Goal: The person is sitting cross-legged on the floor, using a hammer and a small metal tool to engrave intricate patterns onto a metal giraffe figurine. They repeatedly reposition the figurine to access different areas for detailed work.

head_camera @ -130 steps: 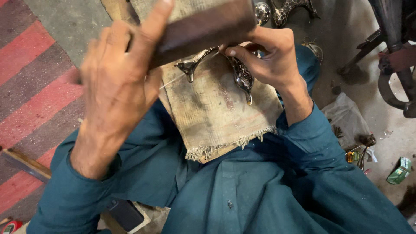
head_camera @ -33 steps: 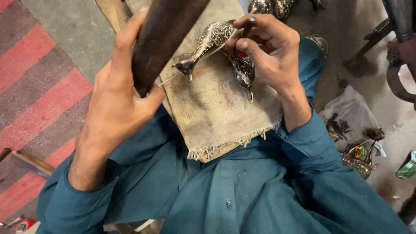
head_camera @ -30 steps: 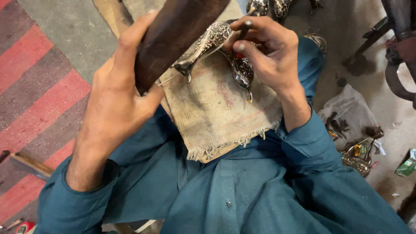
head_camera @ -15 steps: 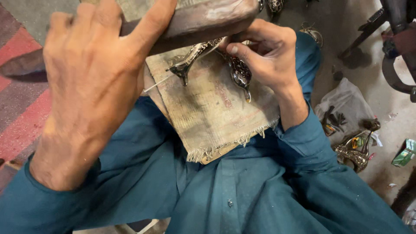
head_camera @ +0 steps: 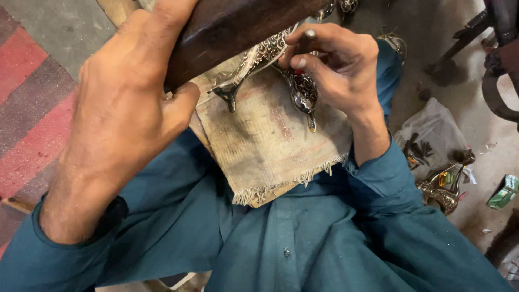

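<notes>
My left hand (head_camera: 127, 116) grips a dark wooden block (head_camera: 238, 27), raised above the work. My right hand (head_camera: 338, 67) pinches a thin metal punch (head_camera: 308, 37) and rests on an ornate silver metal piece (head_camera: 259, 59) with engraved scrollwork. A second curved silver part (head_camera: 303, 94) lies just under my right palm. Both metal parts sit on a frayed burlap cloth (head_camera: 270, 146) laid over a wooden board on my lap. The block hides the upper end of the metal piece.
A red striped rug (head_camera: 30, 119) lies on the left. To the right on the concrete floor are a plastic bag with dark small parts (head_camera: 427, 140), a brass ornate piece (head_camera: 443, 189), a small green box (head_camera: 504, 192) and a dark metal frame (head_camera: 497, 54).
My left hand and the wooden block have swung from up and angled to level above the metal piece. My right hand keeps its grip on the punch at the same spot.
</notes>
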